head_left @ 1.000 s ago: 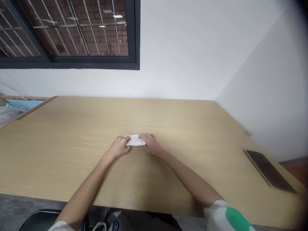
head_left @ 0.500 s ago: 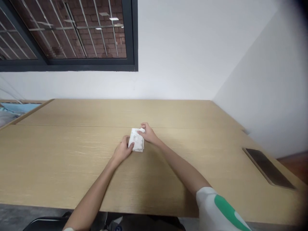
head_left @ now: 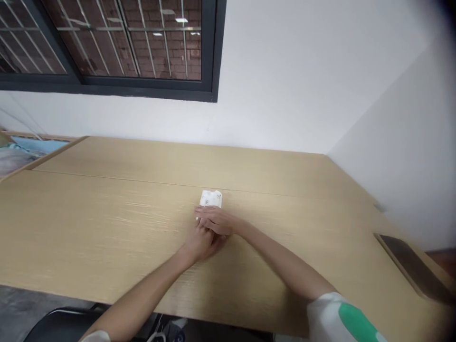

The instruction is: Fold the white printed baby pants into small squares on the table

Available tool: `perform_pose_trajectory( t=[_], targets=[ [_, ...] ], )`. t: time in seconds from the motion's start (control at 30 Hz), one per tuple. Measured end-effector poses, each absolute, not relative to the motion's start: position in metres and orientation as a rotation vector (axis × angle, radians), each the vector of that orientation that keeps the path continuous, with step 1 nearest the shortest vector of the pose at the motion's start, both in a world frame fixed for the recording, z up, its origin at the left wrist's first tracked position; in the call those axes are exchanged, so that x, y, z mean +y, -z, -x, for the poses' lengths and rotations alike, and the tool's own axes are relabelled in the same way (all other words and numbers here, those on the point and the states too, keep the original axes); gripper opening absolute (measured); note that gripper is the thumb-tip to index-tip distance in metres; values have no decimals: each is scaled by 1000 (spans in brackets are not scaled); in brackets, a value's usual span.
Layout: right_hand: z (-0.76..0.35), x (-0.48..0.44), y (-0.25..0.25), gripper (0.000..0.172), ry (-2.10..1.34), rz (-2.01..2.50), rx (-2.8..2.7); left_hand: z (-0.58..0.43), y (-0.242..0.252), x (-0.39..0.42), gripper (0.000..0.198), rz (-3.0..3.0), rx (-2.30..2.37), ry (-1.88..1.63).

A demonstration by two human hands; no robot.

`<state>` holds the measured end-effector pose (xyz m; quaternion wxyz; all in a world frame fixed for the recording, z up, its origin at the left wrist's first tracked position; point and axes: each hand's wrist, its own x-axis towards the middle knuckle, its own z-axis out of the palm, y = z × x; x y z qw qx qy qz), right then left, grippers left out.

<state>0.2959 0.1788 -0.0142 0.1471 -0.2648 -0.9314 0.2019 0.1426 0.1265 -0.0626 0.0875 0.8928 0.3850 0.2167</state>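
Note:
A small white folded cloth (head_left: 211,198) with a faint print lies in the middle of the light wooden table (head_left: 107,223). My right hand (head_left: 218,221) lies across the cloth's near edge, fingers stretched flat and pointing left. My left hand (head_left: 198,243) sits just below it, touching it. The right hand covers the left hand's fingertips, so I cannot see whether they grip the cloth. Only the far half of the cloth shows.
A dark flat phone or tablet (head_left: 413,267) lies near the table's right edge. White walls close the back and right sides, with a barred window above left. A black chair (head_left: 59,325) shows below the front edge. Blue items (head_left: 32,145) lie at far left.
The cloth has gone from a wide strip held at both ends to a small upright packet. My right hand came down over its near edge, and my left hand slid under the right.

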Motion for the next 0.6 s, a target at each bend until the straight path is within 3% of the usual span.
perform_pose_trajectory(
  t=[0.4, 0.6],
  targets=[
    [-334, 227, 34, 59, -297, 1076, -2715, -144, 55, 122, 75, -2573, 1269, -553],
    [-339, 236, 48, 62, -245, 1179, -2570, -140, 61, 128, 72, -2612, 1220, -535]
  ],
)
